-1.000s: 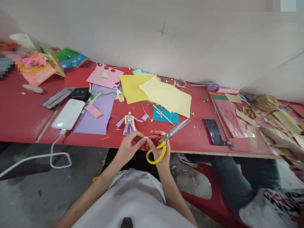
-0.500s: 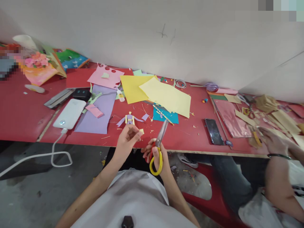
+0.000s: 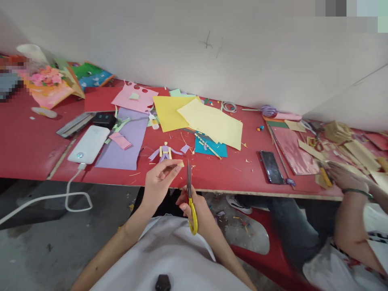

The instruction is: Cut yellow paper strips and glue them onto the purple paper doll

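Observation:
Between thumb and fingertips, my left hand [image 3: 160,180] pinches a small piece of pale yellow paper [image 3: 181,164] above the table's front edge. My right hand [image 3: 195,202] grips scissors [image 3: 191,212] with red and yellow handles. Their blades point away from me, just right of the paper piece and apart from it. Just beyond my left hand lies a small paper figure [image 3: 165,151] in purple and pale yellow, its lower part partly hidden by that hand. A purple scrap [image 3: 185,148] lies to the right of the figure.
Pale yellow sheets [image 3: 215,123], a blue sheet [image 3: 210,149] and a purple sheet [image 3: 121,155] lie on the red table [image 3: 230,173]. A white power bank [image 3: 89,144] with a cable sits left. At right are a phone [image 3: 272,167] and another person's hands [image 3: 348,178].
The scissors have swung left and turned edge-on, their blades now close to the paper piece. My left hand has shifted slightly left and still pinches the paper. The figure stays in place.

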`<state>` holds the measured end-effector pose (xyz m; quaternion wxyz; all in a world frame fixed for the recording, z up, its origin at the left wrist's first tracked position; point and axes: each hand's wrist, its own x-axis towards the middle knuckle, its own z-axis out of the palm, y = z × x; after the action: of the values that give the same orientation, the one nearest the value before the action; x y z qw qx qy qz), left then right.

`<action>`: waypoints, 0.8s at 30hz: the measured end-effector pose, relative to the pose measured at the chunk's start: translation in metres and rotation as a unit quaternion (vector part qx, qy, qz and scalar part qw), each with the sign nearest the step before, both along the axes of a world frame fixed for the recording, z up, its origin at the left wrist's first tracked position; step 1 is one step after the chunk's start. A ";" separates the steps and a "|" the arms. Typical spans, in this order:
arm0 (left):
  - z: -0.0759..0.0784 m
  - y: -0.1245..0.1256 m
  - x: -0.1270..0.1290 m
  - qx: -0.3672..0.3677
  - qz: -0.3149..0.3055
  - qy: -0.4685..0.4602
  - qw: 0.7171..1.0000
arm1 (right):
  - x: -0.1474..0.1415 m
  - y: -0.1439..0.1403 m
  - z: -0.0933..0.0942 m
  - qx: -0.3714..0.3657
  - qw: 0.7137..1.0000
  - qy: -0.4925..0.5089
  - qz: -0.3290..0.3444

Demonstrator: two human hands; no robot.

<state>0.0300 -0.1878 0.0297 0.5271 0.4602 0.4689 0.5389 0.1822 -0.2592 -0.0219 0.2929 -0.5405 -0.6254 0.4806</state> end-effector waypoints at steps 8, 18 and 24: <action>-0.001 -0.002 -0.002 0.031 0.002 -0.007 0.999 | -0.005 0.002 0.011 0.044 0.998 -0.049 0.025; -0.005 -0.002 0.000 0.062 0.013 0.007 0.998 | -0.006 -0.002 0.005 0.035 0.997 -0.069 0.024; -0.007 -0.002 0.001 0.076 0.000 0.005 0.997 | -0.007 -0.001 0.009 0.030 0.997 -0.066 0.017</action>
<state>0.0311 -0.1896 0.0229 0.4881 0.5015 0.4298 0.5706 0.1749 -0.2603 -0.0130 0.2585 -0.5517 -0.6664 0.4297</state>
